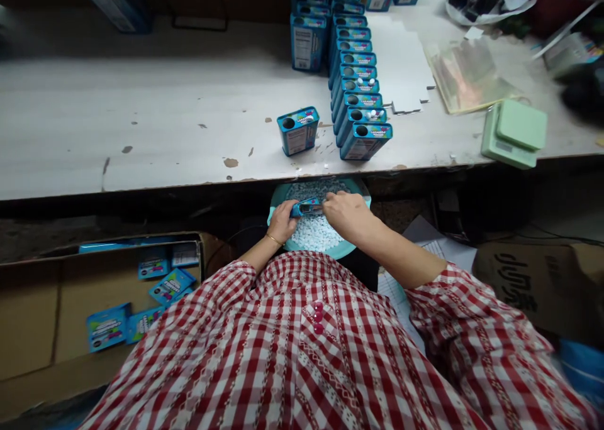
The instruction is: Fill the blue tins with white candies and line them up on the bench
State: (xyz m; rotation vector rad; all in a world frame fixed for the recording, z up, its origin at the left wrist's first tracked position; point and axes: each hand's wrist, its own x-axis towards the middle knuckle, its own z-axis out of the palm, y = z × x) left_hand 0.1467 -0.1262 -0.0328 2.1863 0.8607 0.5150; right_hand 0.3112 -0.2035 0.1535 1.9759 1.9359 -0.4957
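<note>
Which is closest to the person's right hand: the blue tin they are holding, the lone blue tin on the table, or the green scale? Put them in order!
1. The blue tin, at the fingers of the right hand, on its left side.
2. The lone blue tin, standing ahead and to the left.
3. The green scale, farther ahead, off to the right.
</note>
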